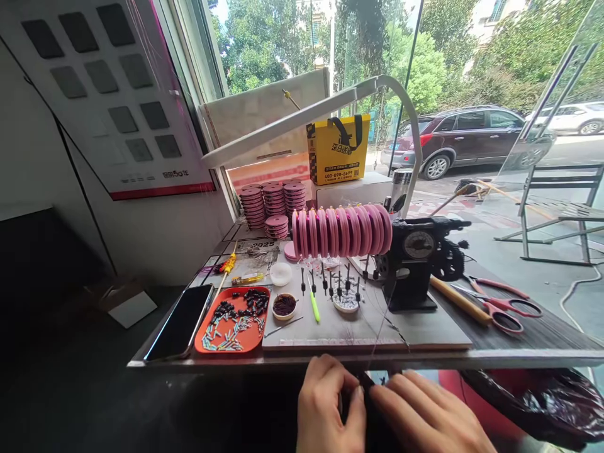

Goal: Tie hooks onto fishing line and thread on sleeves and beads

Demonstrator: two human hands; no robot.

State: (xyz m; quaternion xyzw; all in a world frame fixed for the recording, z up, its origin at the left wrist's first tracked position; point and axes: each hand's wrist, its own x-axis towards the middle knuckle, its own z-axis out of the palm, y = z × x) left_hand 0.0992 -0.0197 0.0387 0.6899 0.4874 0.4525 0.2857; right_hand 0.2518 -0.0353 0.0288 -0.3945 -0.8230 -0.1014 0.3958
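My left hand is below the table's front edge, thumb and forefinger pinched on something small and dark that I cannot make out. Close by on its right, my right hand has its fingers bent and pressed together; its thumb and anything it holds are hidden. A thin line runs down from the winder toward the gap between both hands. Above, a row of pink foam line spools sits on a black winding machine with a round dial. Several small black pieces on stems stand below the spools.
On the table are an orange tray of small black and metal parts, a phone, two small dishes, a green-handled needle tool, scissors and stacked pink spools. A black plastic bag lies at lower right.
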